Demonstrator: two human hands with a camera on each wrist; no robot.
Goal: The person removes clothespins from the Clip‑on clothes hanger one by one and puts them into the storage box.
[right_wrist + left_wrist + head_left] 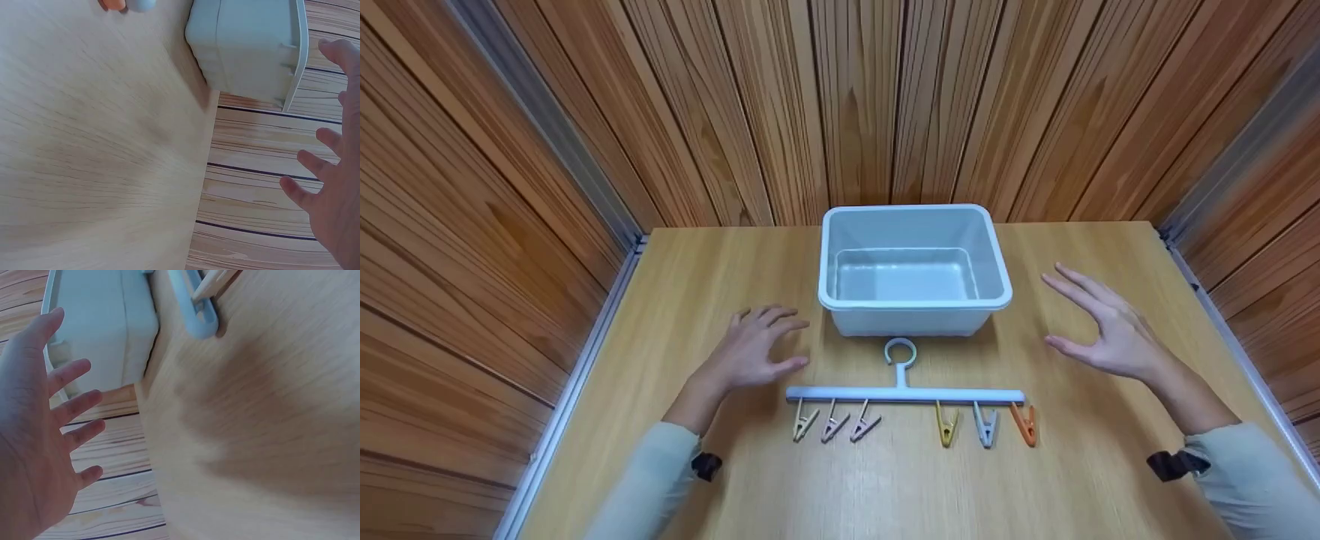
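Observation:
A pale blue plastic basin [915,319] stands at the back middle of the table, with nothing seen inside. In front of it lies a light blue clip hanger [847,393] with a hook, its bar running left to right. Several clothespins hang from the bar: pale ones at the left, then a yellow clothespin [946,427], a blue clothespin [985,426] and an orange clothespin [1024,425]. My left hand [754,349] hovers left of the basin with fingers spread, holding nothing. To the basin's right, my right hand [1114,334] is likewise spread and holds nothing.
The wooden table [840,480] is bounded by wood-plank walls at the back [855,112] and both sides. Metal rails [562,390] run along its left and right edges. Dark straps [706,466] sit at both wrists.

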